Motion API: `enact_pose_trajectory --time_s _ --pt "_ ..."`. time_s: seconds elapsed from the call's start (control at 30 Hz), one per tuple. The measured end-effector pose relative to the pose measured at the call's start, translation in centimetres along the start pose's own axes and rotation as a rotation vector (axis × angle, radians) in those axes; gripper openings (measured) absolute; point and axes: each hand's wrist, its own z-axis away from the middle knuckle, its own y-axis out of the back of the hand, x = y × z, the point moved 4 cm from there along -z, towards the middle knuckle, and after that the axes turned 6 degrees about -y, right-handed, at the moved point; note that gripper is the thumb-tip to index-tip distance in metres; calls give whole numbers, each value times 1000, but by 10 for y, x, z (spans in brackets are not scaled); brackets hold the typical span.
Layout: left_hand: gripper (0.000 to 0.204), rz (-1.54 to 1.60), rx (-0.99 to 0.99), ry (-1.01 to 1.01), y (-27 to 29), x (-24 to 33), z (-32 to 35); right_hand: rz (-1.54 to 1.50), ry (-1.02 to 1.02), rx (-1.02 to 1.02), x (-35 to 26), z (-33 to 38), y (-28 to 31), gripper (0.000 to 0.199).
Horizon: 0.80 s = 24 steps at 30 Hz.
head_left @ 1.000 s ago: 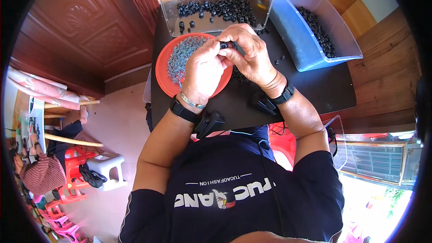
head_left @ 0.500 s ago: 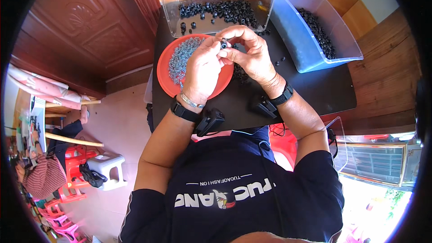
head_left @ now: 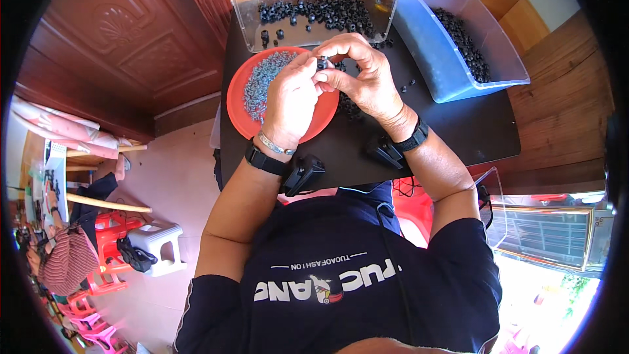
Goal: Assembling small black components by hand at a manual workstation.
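My left hand (head_left: 293, 98) and my right hand (head_left: 362, 80) meet above the right side of an orange round tray (head_left: 237, 106). Between their fingertips is a small black round part (head_left: 322, 64); both hands pinch it. A shiny bit shows at its top, too small to name. In the tray lies a heap of small silvery-blue metal pieces (head_left: 261, 85), like screws. More black parts (head_left: 351, 106) lie on the dark table beside the tray, partly hidden by my right hand and wrist.
Beyond the tray, a clear plastic box (head_left: 247, 26) holds many black parts (head_left: 327, 14). At the right stands a translucent blue bin (head_left: 426, 59) with more. The dark table's (head_left: 458, 128) front edge is near my body. White and red stools (head_left: 157, 242) and a person (head_left: 69, 259) are at far left.
Both hands stay above the tray with the black part between the fingertips. The part has turned slightly in the fingers. The person at far left has shifted a little.
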Motion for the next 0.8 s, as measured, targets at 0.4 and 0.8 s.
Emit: enact_pose_trajectory --time_s 0.4,0.8 --pt "22 129 92 -65 3 -6 -2 190 89 154 -5 4 -10 30" --pt "23 -153 94 -83 0 0 3 -521 -264 -50 10 1 -4 13"
